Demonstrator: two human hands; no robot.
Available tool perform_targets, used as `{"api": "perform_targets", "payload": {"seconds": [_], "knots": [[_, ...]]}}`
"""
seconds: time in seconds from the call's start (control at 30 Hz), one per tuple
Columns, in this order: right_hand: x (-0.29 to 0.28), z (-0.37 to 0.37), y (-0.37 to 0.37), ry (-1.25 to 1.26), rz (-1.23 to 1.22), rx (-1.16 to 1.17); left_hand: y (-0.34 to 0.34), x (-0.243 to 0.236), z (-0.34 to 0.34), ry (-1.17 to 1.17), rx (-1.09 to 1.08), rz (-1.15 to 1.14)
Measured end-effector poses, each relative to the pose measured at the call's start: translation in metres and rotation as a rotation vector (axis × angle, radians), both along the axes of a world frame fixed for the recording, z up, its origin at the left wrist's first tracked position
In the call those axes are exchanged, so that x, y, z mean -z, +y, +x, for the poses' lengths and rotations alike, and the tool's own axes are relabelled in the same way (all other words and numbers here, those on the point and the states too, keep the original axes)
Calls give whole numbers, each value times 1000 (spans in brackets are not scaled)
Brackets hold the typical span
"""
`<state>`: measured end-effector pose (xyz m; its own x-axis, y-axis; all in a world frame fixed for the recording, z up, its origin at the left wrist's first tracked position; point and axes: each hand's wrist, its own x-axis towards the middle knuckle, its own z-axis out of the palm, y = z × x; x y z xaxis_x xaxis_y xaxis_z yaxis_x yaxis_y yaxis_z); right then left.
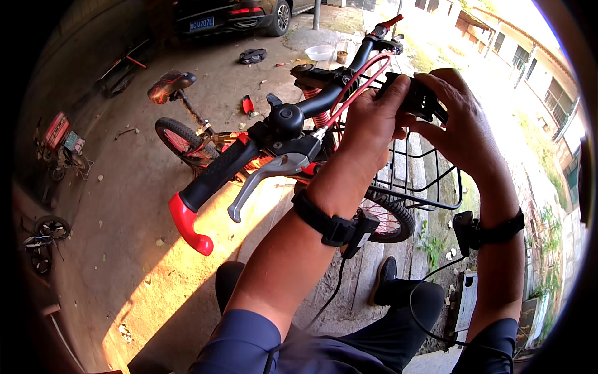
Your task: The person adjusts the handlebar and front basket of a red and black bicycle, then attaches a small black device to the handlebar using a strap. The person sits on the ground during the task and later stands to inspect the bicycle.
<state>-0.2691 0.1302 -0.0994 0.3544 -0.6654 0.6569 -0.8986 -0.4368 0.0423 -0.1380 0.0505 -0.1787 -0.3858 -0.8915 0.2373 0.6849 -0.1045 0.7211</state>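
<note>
My left hand (374, 124) and my right hand (451, 106) both grip a small black part (420, 100) above the wire front basket (436, 184), with thumbs and fingers around it; part of it is hidden by my fingers. Just left of my hands are the bicycle's black handlebar (321, 100), red cables (342, 103), a bell (286, 118), a silver-grey brake lever (261, 181) and a black grip with a red bar end (190, 224). Behind them are the saddle (168, 87) and rear wheel (174, 137); the spoked front wheel (398, 227) is below the basket.
A dark car (230, 15) stands at the back. A white basin (319, 52), a black bag (252, 56) and a red item (248, 106) lie on the floor. Small bikes (47, 240) stand at left. A sunlit yard with a low building (554, 93) is at right.
</note>
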Motion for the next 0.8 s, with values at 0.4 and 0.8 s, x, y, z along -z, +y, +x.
{"api": "perform_targets", "payload": {"seconds": [0.4, 0.8], "knots": [[-18, 6, -9, -568, 427, 156, 2, 17, 2, 19, 80, 39], [-9, 4, 9, -163, 116, 131, 5, -2, -4, -40, -61, -23]]}}
